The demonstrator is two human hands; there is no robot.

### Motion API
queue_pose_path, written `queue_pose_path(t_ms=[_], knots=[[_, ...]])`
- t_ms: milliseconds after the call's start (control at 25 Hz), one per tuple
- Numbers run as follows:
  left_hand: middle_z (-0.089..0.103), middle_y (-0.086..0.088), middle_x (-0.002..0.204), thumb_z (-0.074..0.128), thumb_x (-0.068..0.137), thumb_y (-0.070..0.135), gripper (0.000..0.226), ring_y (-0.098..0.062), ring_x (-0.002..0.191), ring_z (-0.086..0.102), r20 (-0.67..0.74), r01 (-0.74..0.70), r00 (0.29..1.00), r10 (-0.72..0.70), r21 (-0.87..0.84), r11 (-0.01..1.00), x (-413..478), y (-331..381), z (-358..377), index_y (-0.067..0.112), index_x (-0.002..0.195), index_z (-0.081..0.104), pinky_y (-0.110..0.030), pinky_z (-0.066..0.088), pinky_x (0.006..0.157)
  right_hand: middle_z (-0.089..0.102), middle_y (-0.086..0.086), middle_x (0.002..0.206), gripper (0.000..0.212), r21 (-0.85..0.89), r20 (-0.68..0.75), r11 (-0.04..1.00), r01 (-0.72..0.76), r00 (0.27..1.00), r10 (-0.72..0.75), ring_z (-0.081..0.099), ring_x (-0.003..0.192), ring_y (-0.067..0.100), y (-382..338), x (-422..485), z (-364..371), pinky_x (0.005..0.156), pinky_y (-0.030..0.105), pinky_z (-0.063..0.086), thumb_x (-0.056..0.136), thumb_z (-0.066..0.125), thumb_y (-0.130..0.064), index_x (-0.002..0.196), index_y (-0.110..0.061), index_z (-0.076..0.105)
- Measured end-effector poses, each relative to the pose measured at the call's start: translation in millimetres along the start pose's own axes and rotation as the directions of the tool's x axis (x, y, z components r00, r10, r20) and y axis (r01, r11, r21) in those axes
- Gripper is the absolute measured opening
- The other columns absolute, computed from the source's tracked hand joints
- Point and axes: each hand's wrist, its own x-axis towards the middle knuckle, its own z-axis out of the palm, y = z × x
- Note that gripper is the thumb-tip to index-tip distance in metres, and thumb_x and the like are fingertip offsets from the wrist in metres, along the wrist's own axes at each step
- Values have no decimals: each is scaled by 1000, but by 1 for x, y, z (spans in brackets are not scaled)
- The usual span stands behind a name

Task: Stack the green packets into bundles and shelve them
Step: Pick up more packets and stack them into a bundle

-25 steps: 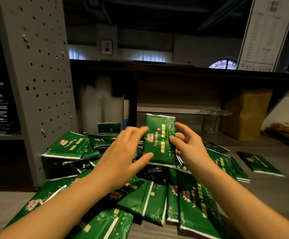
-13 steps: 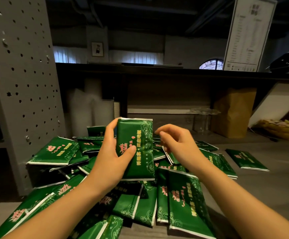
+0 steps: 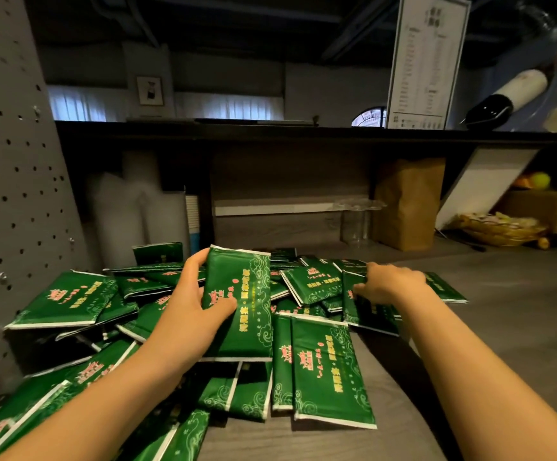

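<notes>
Above pile (image 3: 330, 367), pkt (image 3: 244, 307) upright, L hand (image 3: 187, 311) grip round its left edge.

I took this for the staff side of a café or small shop: a printed list (image 3: 425, 61) (too small to read) stood on the ledge (image 3: 270, 131) above the desk (image 3: 503, 311), where green packets (image 3: 330, 371) lay heaped near plastic cups (image 3: 357, 221) and a brown paper bag (image 3: 407, 204).
</notes>
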Motion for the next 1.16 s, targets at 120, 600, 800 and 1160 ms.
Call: queue_pose_path(t_ms=[120,600,800,1160], knots=[[67,-2,106,57,88,1,61,-20,90,69,-15,11,1000,-11,9,1000,3,-1,-1,42,127,34,-39,56,80,33,12,151,72,51,92,999,-20,996,15,36,135,34,4,3,4,108,49,33,91,41,-59,146,-16,23],[63,2,108,53,90,-2,61,-20,100,63,-124,15,992,-24,-73,997,3,0,-1,40,129,32,-46,50,92,51,11,130,73,692,-453,584,424,885,-106,61,97,26,-23,-21,-13,86,44,53,93,54,-9,151,-23,11],[66,-3,106,57,89,0,60,-22,93,67,-83,56,995,-61,-64,996,2,2,2,43,123,34,-44,55,83,42,0,138,59,888,-439,91,450,891,-116,59,81,9,-49,-58,-29,65,15,50,94,51,-13,147,-28,29],[68,2,108,44,97,16,37,-14,89,70,14,61,998,-60,-296,953,2,5,8,42,123,40,-31,57,66,31,-11,150,65,831,-534,-58,554,762,-366,38,134,13,-108,-99,4,111,41,36,93,47,-8,146,-37,23]])
